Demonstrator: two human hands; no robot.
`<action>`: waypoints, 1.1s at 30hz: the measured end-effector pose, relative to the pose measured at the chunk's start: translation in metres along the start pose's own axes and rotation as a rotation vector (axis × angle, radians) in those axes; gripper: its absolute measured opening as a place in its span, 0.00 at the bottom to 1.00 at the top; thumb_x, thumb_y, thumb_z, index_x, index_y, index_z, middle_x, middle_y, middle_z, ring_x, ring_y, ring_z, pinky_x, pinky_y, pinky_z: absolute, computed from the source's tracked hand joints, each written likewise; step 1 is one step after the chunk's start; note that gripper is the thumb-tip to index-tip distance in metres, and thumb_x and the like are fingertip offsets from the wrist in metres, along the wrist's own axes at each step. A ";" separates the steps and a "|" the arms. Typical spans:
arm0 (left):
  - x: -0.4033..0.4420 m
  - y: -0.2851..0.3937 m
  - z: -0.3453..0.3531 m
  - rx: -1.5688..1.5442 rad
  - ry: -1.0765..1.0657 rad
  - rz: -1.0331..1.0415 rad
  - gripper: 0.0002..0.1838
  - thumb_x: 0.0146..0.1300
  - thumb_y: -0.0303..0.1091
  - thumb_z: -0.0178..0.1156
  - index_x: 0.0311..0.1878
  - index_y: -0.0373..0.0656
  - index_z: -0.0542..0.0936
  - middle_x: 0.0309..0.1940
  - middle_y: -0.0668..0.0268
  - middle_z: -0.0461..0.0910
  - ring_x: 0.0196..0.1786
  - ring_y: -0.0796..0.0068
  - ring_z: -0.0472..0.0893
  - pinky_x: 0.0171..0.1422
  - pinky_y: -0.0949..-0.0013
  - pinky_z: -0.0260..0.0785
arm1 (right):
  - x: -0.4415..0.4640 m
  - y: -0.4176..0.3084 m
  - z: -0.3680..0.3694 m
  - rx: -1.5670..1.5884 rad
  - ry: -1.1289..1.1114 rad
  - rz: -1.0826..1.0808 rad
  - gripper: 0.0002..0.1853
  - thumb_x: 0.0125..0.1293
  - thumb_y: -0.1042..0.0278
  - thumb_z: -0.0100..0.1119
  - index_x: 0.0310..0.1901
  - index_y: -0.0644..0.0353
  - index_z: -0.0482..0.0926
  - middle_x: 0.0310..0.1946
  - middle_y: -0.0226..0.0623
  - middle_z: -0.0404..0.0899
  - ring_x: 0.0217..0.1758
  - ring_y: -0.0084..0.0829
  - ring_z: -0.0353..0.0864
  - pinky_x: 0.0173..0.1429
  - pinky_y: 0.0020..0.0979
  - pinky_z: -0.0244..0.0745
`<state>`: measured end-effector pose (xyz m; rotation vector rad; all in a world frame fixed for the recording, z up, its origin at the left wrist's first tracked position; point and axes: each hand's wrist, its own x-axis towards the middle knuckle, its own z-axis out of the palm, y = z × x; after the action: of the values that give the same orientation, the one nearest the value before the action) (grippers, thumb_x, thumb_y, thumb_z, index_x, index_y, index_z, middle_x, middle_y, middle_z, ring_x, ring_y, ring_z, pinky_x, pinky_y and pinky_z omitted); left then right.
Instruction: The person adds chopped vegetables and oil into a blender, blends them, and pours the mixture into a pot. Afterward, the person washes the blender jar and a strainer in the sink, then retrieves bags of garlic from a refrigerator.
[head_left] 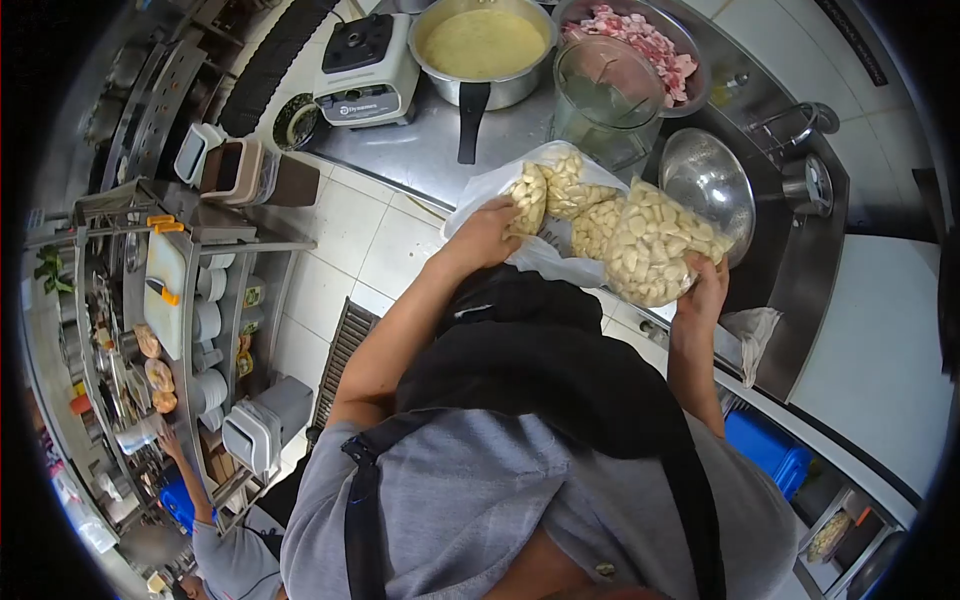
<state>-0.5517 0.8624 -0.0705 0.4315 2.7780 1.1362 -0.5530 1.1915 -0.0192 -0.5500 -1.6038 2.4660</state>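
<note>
My right hand (706, 287) grips the lower right edge of a large clear bag of peeled garlic cloves (655, 250). My left hand (485, 236) is closed at the left side of a white plastic carrier bag (570, 262), its fingers on a smaller bag of garlic cloves (528, 197). Between the hands, more bagged garlic (597, 228) lies in the carrier bag's mouth. The carrier bag is at the counter's front edge, against my black apron. Part of my left fingers is hidden by the plastic.
Behind the bags stand a pot of yellowish liquid (482, 45), a blender base (367, 75), a clear blender jar (607, 100) and a bowl of raw meat (640, 45). A steel bowl (708, 190) sits in the sink at right. Another person (235, 555) reaches toward shelves at lower left.
</note>
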 end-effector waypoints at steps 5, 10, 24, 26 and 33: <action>0.013 0.057 -0.011 -0.915 -0.169 -0.286 0.44 0.56 0.49 0.66 0.70 0.38 0.59 0.63 0.46 0.68 0.66 0.54 0.69 0.68 0.63 0.60 | -0.028 -0.001 0.034 0.004 -0.069 -0.068 0.31 0.50 0.81 0.58 0.59 0.69 0.65 0.52 0.46 0.75 0.56 0.35 0.77 0.61 0.32 0.70; 0.038 0.081 0.004 -0.468 -0.080 -0.123 0.55 0.48 0.57 0.68 0.72 0.36 0.53 0.63 0.43 0.66 0.66 0.51 0.69 0.69 0.61 0.60 | -0.023 0.032 0.072 -0.359 -0.161 -0.157 0.29 0.50 0.74 0.61 0.57 0.64 0.67 0.51 0.45 0.76 0.54 0.37 0.77 0.59 0.34 0.70; 0.044 0.067 -0.007 -0.212 -0.200 -0.462 0.54 0.42 0.46 0.64 0.74 0.42 0.52 0.61 0.41 0.69 0.64 0.47 0.71 0.68 0.61 0.62 | -0.037 0.021 0.101 -0.834 -0.418 -0.187 0.24 0.47 0.71 0.63 0.49 0.61 0.70 0.41 0.47 0.79 0.46 0.40 0.80 0.51 0.35 0.73; 0.040 0.060 -0.013 -0.247 -0.215 -0.445 0.53 0.42 0.45 0.63 0.74 0.44 0.52 0.62 0.42 0.68 0.65 0.48 0.70 0.69 0.62 0.61 | -0.022 0.035 0.081 -0.720 -0.415 -0.180 0.23 0.48 0.72 0.61 0.49 0.60 0.71 0.42 0.45 0.78 0.47 0.36 0.79 0.53 0.33 0.72; 0.031 0.051 -0.001 -0.637 -0.194 -0.518 0.51 0.45 0.39 0.64 0.74 0.44 0.53 0.65 0.47 0.67 0.67 0.57 0.68 0.69 0.66 0.60 | -0.011 0.046 0.069 -0.498 -0.421 0.019 0.26 0.48 0.79 0.55 0.54 0.63 0.69 0.47 0.37 0.73 0.50 0.26 0.74 0.55 0.26 0.69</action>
<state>-0.5701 0.9060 -0.0336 -0.2208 2.0155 1.6051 -0.5660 1.1099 -0.0332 -0.0897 -2.4093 2.2923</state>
